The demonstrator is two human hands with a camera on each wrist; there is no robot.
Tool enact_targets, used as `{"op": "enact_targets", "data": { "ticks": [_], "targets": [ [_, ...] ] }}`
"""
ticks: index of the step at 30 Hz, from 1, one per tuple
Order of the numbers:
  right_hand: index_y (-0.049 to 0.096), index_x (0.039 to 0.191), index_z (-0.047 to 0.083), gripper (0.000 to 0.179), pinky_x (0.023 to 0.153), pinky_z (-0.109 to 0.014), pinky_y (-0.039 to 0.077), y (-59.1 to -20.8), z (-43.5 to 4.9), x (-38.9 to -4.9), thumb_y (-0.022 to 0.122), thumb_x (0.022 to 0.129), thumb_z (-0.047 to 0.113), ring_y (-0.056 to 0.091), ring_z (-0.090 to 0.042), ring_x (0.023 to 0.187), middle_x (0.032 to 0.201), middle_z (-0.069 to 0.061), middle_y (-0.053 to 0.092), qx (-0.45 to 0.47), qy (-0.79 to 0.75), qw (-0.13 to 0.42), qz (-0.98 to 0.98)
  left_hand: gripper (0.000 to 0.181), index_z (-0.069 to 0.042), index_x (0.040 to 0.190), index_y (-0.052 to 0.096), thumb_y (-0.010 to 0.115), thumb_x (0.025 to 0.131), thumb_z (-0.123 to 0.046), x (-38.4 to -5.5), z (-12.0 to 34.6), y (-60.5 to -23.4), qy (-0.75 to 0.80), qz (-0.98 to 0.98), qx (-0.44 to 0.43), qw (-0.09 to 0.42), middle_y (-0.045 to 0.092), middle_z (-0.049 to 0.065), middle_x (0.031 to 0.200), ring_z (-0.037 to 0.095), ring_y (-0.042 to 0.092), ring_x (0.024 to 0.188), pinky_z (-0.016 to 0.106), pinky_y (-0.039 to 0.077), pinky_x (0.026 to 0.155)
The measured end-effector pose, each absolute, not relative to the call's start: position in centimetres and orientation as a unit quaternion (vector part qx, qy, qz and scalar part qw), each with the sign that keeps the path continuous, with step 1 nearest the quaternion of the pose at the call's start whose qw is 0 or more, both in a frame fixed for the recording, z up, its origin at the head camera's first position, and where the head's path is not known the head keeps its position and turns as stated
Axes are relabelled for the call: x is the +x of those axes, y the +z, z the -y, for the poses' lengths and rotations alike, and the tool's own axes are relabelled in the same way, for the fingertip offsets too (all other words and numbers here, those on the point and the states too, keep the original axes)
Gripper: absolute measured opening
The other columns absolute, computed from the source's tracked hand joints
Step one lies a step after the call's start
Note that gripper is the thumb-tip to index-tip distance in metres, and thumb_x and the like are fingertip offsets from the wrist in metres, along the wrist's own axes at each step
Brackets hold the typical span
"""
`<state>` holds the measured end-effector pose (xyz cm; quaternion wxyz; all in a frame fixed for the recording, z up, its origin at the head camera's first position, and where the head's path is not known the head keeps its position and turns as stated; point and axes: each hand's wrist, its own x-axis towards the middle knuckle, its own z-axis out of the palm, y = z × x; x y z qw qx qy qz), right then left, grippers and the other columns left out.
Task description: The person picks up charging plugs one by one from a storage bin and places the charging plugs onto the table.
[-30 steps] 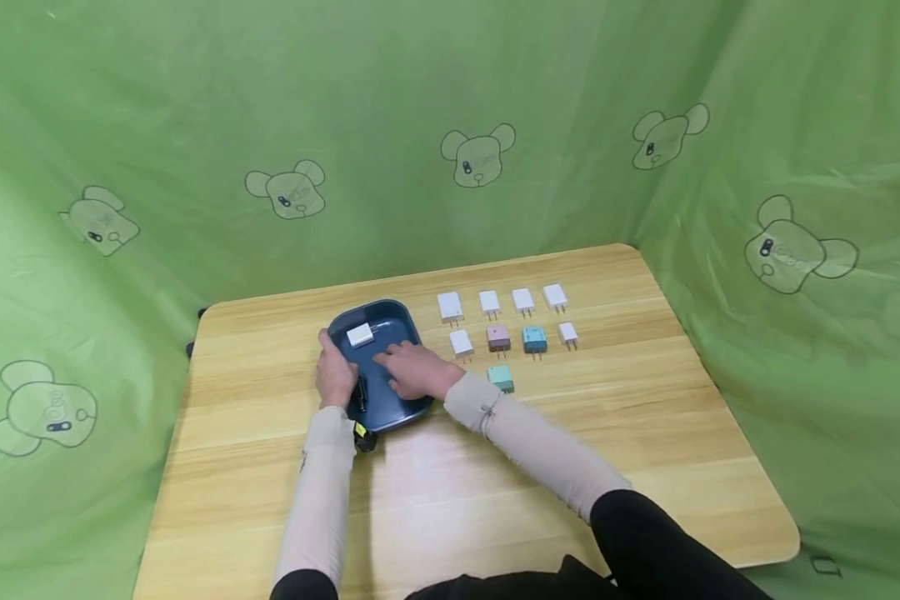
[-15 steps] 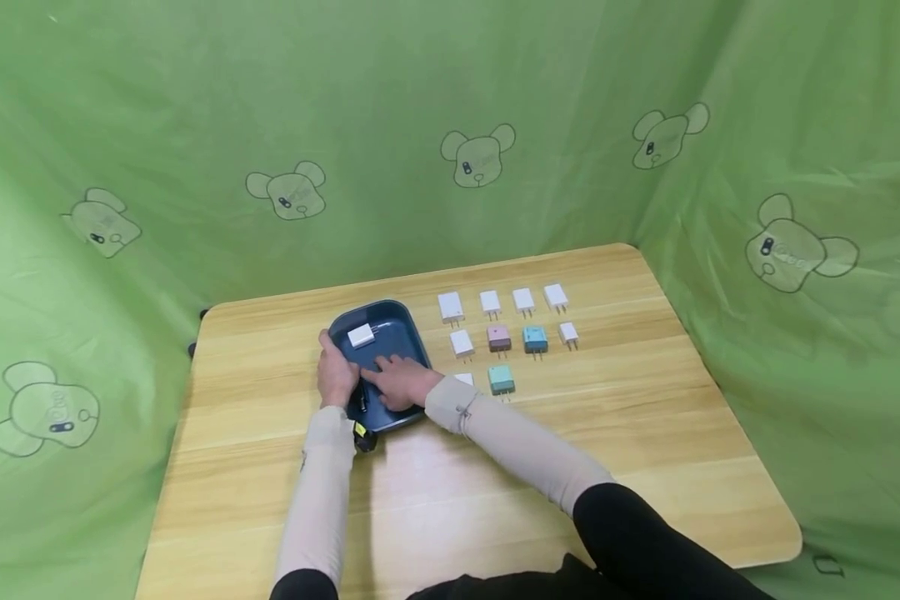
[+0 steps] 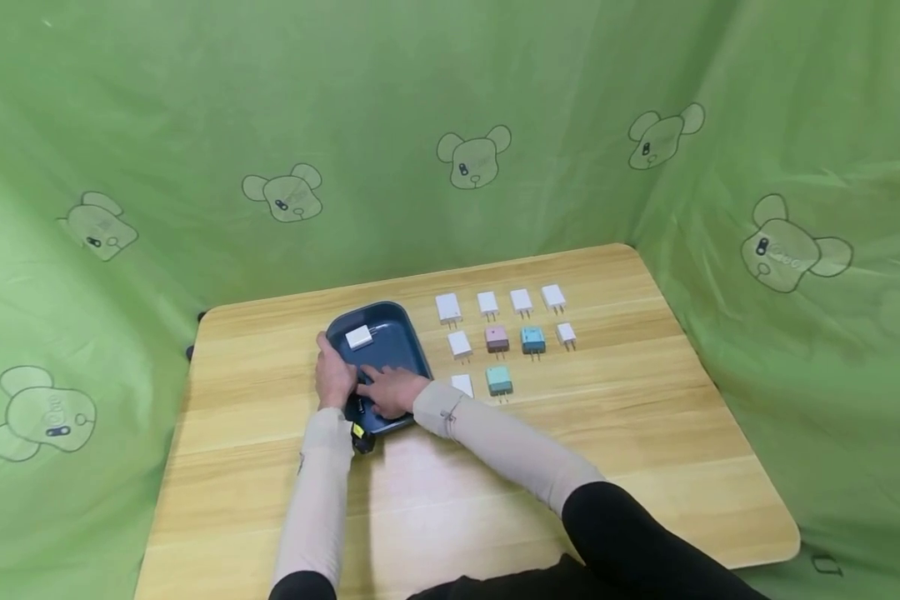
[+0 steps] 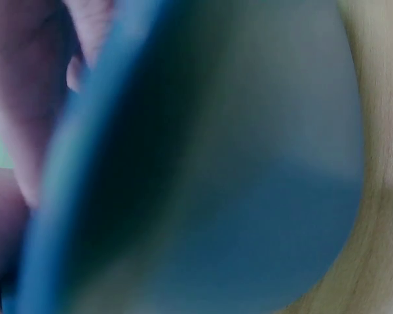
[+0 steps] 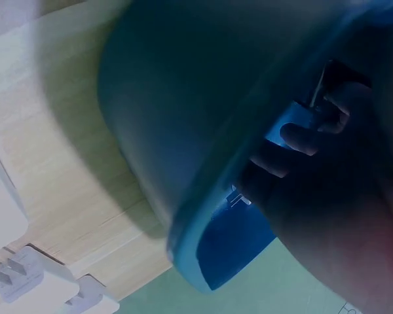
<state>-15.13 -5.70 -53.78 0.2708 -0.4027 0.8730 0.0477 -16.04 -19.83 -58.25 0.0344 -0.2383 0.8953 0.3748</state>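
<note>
My left hand (image 3: 335,375) grips the left rim of a dark blue tray (image 3: 408,333), its fingers outside the wall in the left wrist view. Inside the tray, my right hand (image 3: 393,390) reaches to the left side, close to my left hand. Its fingers are at a small black plug (image 3: 360,406) with a thin metal prong, partly covered; the dark right wrist view does not show whether they pinch it. A white charger plug (image 3: 359,337) lies near the tray's far end.
Right of the tray, several charger plugs lie in rows: white ones (image 3: 448,308), a pink one (image 3: 497,338), a blue one (image 3: 532,339) and a mint one (image 3: 498,381). Green curtains (image 3: 390,217) stand behind the wooden table (image 3: 607,417).
My right hand has moved left and towards me inside the tray, up to the black plug, uncovering a white plug beside the mint one. My left hand has stayed on the rim.
</note>
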Motion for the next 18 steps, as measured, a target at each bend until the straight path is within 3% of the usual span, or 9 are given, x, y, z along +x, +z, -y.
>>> {"op": "enact_targets", "data": {
  "ticks": [6,12,18],
  "targets": [
    [0.052,0.148,0.023,0.047,0.111,-0.044,0.049,-54.3,5.8,-15.0,0.058,0.101,0.03,0.05,-0.031,0.14,0.161,-0.009,0.041,-0.422,0.038,0.233,-0.875,0.091,-0.014,0.157,0.012,0.061,0.082,0.002,-16.0,19.8,-58.2,0.373,-0.896,-0.24,0.034,0.054,0.031,0.138,0.05,0.059,0.121,0.062,0.05,0.098],
    [0.064,0.135,0.022,0.036,0.11,-0.038,0.049,-55.1,5.5,-15.0,0.061,0.099,0.02,0.056,-0.027,0.129,0.142,-0.01,0.058,-0.435,0.023,0.195,-0.879,0.09,-0.015,0.157,0.011,0.061,0.084,0.001,-16.1,19.8,-58.3,0.375,-0.895,-0.239,0.04,0.052,0.031,0.14,0.049,0.058,0.121,0.062,0.05,0.099],
    [0.071,0.127,0.02,0.036,0.103,-0.036,0.052,-55.0,5.5,-15.0,0.071,0.093,0.033,0.059,-0.025,0.115,0.128,-0.01,0.062,-0.449,-0.004,0.199,-0.871,0.09,-0.016,0.157,0.011,0.06,0.084,0.001,-16.1,19.9,-58.4,0.375,-0.895,-0.238,0.038,0.052,0.03,0.14,0.049,0.058,0.121,0.062,0.05,0.099]
  ]
}}
